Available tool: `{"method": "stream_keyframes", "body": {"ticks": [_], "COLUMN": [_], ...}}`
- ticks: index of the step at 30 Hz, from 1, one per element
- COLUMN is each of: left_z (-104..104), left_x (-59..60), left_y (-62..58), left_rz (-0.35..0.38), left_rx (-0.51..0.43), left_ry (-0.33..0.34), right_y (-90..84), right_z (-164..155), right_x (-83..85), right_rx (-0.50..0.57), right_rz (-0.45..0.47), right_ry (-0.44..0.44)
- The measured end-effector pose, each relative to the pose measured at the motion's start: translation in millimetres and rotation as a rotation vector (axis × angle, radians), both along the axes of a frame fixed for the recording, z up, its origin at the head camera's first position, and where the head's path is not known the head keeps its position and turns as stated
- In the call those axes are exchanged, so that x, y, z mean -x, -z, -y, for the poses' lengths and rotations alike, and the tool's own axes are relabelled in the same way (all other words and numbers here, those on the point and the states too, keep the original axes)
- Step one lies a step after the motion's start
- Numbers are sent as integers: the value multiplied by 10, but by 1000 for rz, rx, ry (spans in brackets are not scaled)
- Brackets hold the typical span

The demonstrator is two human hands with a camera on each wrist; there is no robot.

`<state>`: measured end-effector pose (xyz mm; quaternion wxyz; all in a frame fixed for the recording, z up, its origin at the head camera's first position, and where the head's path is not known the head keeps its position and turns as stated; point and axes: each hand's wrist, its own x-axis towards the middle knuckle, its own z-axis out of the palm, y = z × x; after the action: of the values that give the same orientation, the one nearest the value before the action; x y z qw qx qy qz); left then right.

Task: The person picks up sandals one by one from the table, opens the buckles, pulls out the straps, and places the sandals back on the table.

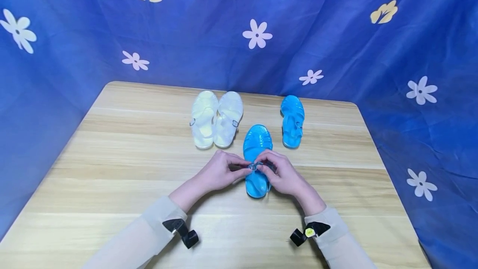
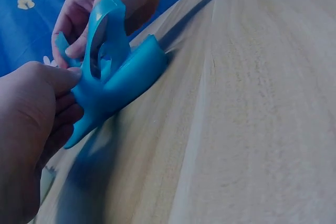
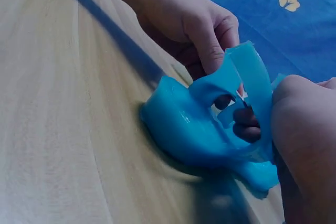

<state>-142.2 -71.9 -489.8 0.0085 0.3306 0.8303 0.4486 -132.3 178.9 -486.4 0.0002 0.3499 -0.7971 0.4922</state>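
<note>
A blue jelly sandal (image 1: 257,142) lies on the wooden table (image 1: 123,165), heel toward me. Both hands meet over its ankle strap and small metal buckle (image 1: 254,166). My left hand (image 1: 242,168) pinches the strap from the left and my right hand (image 1: 264,165) pinches it from the right. In the left wrist view, the left hand (image 2: 37,108) grips the strap by the heel of the sandal (image 2: 123,77). The right wrist view has the strap raised in a loop above the sandal (image 3: 194,124), with the right hand (image 3: 302,129) on it.
A second blue sandal (image 1: 292,121) lies further back on the right. A pair of white jelly sandals (image 1: 216,118) sits side by side at back centre. Blue flowered cloth (image 1: 336,32) hangs behind and around the table.
</note>
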Motion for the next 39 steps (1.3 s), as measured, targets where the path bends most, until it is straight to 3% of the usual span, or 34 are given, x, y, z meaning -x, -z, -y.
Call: {"method": "stream_keyframes", "body": {"ticks": [5,9,14,16,23,30,39], "left_z": [12,32,71,82,94,74,13], "left_x": [-21,-42,-55,-52,-21,14,41], "left_y": [-2,-17,-52,-67,-65,-62,-15], "left_rz": [30,40,28,20,-7,-4,-93], "left_rx": [-15,-42,-84,-101,-92,-66,-56], "left_ry": [-5,-14,-41,-38,-2,87,104], "right_y": [-9,-56,-166,-220,-295,-306,-338], "right_z": [2,-17,-49,-39,99,118,111], "right_x": [-32,-47,-24,-7,57,66,60], "right_rx": [69,93,21,-41,-264,-237,-231], "right_rz": [23,-26,-117,-114,-30,30,176], "right_ry": [29,29,39,29,-62,-62,-39]}}
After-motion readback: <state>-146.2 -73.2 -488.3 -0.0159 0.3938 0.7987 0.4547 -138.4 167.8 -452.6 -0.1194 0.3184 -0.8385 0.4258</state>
